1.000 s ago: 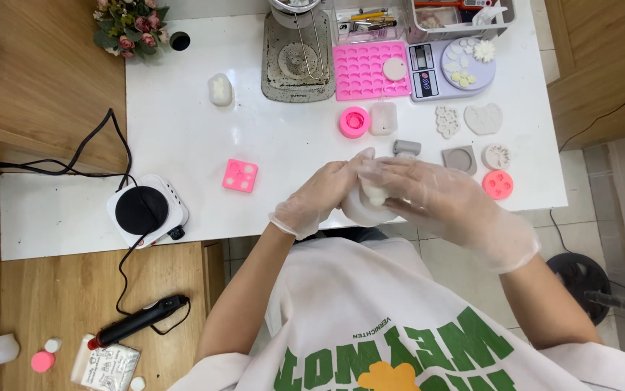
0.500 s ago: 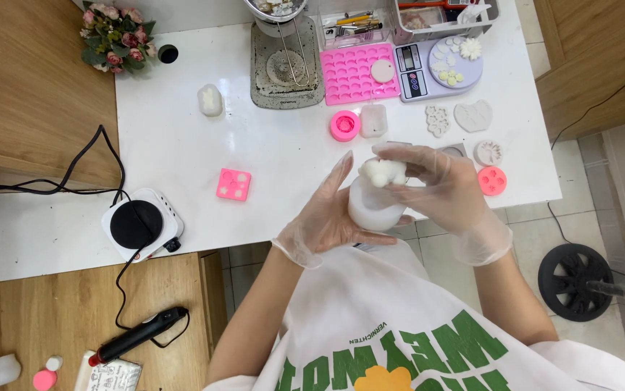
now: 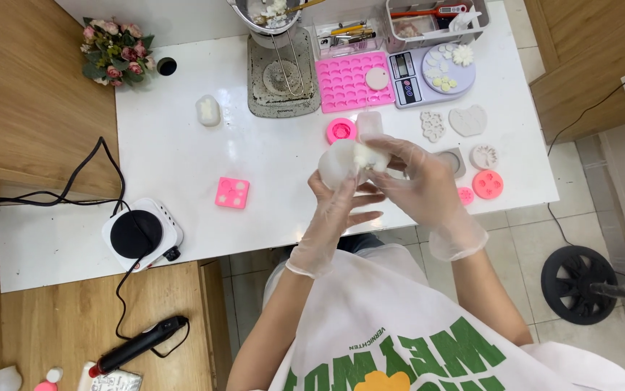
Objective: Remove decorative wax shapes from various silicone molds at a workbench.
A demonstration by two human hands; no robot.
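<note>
**White mould held between two gloved hands above the surface**

A rounded white silicone mould (image 3: 340, 163) is held in the air above the front part of the white surface (image 3: 182, 145), close to the person's chest. It is cradled from below by the left hand (image 3: 341, 206), which is worn in a clear thin glove; the fingers are spread fairly wide and curled loosely up around the mould's underside. The right hand (image 3: 417, 181), gloved likewise, is closed more narrowly, and its fingertips (image 3: 370, 153) are pressed against a small pale cast piece (image 3: 362, 154) at the mould's upper right edge. Whether the piece is fully free of the mould cannot be told.

Just behind the hands, a round pink mould (image 3: 341, 130) is seen on the surface, with a clear rectangular block (image 3: 369, 124) touching or just beside it. A square pink mould (image 3: 232, 192) lies well to the left of the hands, and a small black-topped electric hotplate (image 3: 141, 234) stands near the front left corner. To the right of the right hand, two small round pink moulds (image 3: 488, 185) are laid near the surface's edge. Farther back, a large pink tray mould (image 3: 347, 85) is set beside a digital kitchen scale (image 3: 428, 72).
</note>
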